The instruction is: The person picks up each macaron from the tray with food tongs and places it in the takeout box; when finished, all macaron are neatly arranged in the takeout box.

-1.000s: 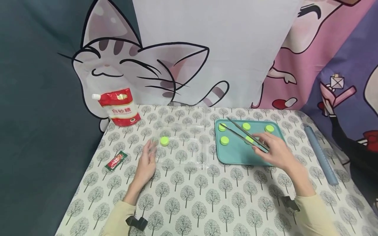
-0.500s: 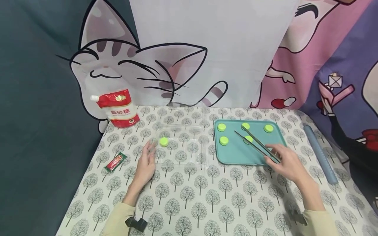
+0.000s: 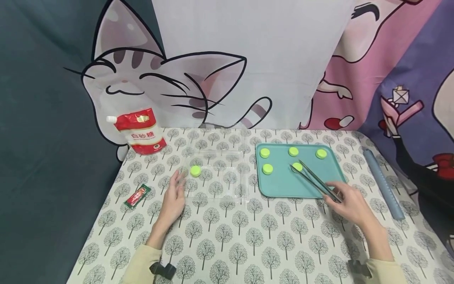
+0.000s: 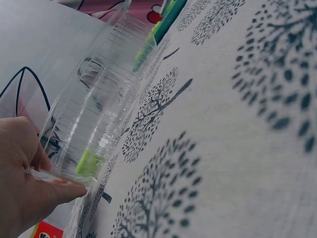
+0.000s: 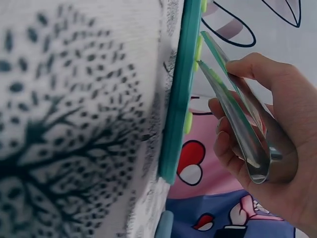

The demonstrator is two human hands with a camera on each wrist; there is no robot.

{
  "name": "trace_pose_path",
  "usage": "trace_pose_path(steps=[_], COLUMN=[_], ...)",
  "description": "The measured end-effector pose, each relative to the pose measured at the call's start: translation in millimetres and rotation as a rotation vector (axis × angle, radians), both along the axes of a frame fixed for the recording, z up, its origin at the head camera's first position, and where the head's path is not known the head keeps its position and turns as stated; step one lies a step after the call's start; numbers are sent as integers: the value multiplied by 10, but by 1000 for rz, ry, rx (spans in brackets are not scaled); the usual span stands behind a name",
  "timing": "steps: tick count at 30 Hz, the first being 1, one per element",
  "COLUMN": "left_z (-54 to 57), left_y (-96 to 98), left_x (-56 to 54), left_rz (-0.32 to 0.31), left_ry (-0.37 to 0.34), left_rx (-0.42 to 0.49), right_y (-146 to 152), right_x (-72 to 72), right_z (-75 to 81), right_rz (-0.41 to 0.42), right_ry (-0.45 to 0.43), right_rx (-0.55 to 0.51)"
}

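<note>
My left hand (image 3: pixel 173 201) pinches the left rim of a clear plastic box (image 4: pixel 94 99), its hinged lid standing open at the back. Inside, near the left wall, lies one lime-green round piece (image 3: pixel 195 170) that looks like a macaron. My right hand (image 3: pixel 351 205) holds metal tongs (image 5: pixel 233 111) between thumb and fingers. The tongs' tips stand apart, on either side of the front-middle green macaron (image 3: pixel 297 167) on the teal tray (image 3: pixel 280 188); whether they touch it I cannot tell. Several more green macarons (image 3: pixel 267 169) sit on that tray.
A red and white sugar pouch (image 3: pixel 142 132) stands at the back left. A small red and green packet (image 3: pixel 137 196) lies left of my left hand. A blue-grey rod (image 3: pixel 384 185) lies along the table's right side. Behind the table hangs a cartoon cloth (image 3: pixel 220 39).
My right hand has drawn back toward the front right, bringing the tongs' tips from the tray's back left to the front-middle macaron. The left hand keeps its place on the box.
</note>
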State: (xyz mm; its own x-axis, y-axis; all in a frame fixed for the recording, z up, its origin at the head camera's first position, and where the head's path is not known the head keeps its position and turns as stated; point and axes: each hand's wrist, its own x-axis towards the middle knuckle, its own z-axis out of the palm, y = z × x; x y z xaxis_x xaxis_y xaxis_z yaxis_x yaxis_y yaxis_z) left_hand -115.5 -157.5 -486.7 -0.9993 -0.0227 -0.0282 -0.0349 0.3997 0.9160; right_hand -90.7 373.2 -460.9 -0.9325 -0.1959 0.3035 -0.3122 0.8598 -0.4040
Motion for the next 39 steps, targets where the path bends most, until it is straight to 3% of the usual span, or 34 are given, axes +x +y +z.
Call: trace_pose_path(steps=[10, 21, 30, 39], left_z=[5, -4, -14, -4], left_y=[4, -13, -12, 0], left_x=[-4, 0, 4, 2], left_rz=[4, -3, -2, 3], left_ry=[12, 10, 10, 26], left_rx=[-4, 2, -1, -7], right_y=[20, -140, -443, -796], right_x=[-23, -90, -263, -450], right_z=[-26, 230, 447, 537], right_rz=[18, 29, 150, 272], right_ry=[23, 115, 122, 100], right_rx=[-7, 26, -16, -40])
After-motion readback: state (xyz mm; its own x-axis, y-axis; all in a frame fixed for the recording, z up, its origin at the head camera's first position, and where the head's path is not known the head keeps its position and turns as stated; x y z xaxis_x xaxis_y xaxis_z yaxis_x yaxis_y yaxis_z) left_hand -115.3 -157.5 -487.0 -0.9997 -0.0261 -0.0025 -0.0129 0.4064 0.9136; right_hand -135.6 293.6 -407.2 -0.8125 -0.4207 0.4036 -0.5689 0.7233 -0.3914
